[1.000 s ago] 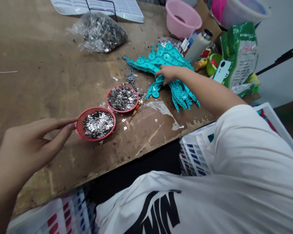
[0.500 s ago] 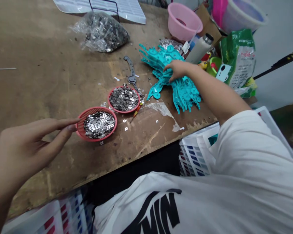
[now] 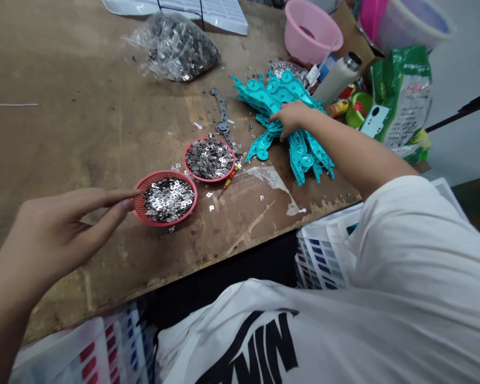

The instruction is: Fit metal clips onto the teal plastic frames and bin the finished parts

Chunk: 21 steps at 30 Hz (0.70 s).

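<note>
Over toward 1 o'clock on the brown wooden bench (image 3: 80,144), my right hand (image 3: 294,118) was on the spiky heap of glossy turquoise plastic parts (image 3: 260,98), and that's where the change was. A second earlier one end of it had poked out to the slim, jointed grey plastic strip (image 3: 223,127) at 9 o'clock from that hand; by now the two sat clearly apart. My read: I was busy handling the heap, so the metal stuff was just waiting.

As for the fingers, the right ones were bent down onto the middle of the heap, touching it, with parts fanning out toward 10, 5 and 7 o'clock. Honestly couldn't tell if they'd gripped one.

My left hand (image 3: 64,229) hadn't really budged: thumb and index closed on the rim of the round red plastic basket (image 3: 154,179). Its small shiny metal clips (image 3: 170,200) lay at 3 o'clock from those fingertips, apart from them. The second round red basket (image 3: 209,181) sat just beside it at 2 o'clock.
</note>
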Each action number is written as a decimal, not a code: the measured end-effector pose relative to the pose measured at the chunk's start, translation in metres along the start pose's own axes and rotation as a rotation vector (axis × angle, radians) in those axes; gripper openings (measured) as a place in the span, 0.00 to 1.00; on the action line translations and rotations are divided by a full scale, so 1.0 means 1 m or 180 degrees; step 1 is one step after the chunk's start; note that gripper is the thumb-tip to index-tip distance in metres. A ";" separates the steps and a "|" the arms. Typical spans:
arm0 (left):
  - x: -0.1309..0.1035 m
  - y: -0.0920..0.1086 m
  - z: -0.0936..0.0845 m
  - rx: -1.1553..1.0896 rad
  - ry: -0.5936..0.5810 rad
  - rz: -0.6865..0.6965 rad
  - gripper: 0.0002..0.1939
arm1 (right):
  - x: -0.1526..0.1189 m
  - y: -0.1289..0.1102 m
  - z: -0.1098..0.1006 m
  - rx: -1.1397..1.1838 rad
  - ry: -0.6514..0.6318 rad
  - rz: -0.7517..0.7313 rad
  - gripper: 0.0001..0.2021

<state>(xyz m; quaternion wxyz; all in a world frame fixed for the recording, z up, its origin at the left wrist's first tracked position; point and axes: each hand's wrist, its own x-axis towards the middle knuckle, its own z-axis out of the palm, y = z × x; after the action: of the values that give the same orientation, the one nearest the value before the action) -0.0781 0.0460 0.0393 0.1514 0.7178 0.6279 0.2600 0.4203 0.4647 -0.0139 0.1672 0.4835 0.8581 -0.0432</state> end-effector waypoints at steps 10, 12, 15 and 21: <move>0.006 -0.003 0.003 0.0026 0.0025 0.0048 0.27 | -0.007 -0.008 -0.010 -0.0584 -0.0358 -0.0003 0.49; 0.007 -0.004 0.002 0.0048 0.0022 0.0015 0.29 | -0.012 -0.018 -0.014 -0.0505 -0.0437 0.0090 0.47; 0.009 -0.005 0.001 0.0029 -0.0007 -0.0023 0.31 | -0.025 -0.030 -0.021 -0.0214 -0.0598 0.0233 0.46; 0.011 -0.003 0.003 -0.0058 0.0001 -0.0030 0.34 | -0.061 -0.025 -0.048 0.0152 -0.0403 0.0195 0.44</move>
<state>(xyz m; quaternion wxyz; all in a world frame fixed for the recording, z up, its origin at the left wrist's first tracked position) -0.0785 0.0572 0.0371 0.1590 0.7133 0.6290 0.2651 0.4169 0.4130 0.0492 0.2108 0.5097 0.8294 -0.0890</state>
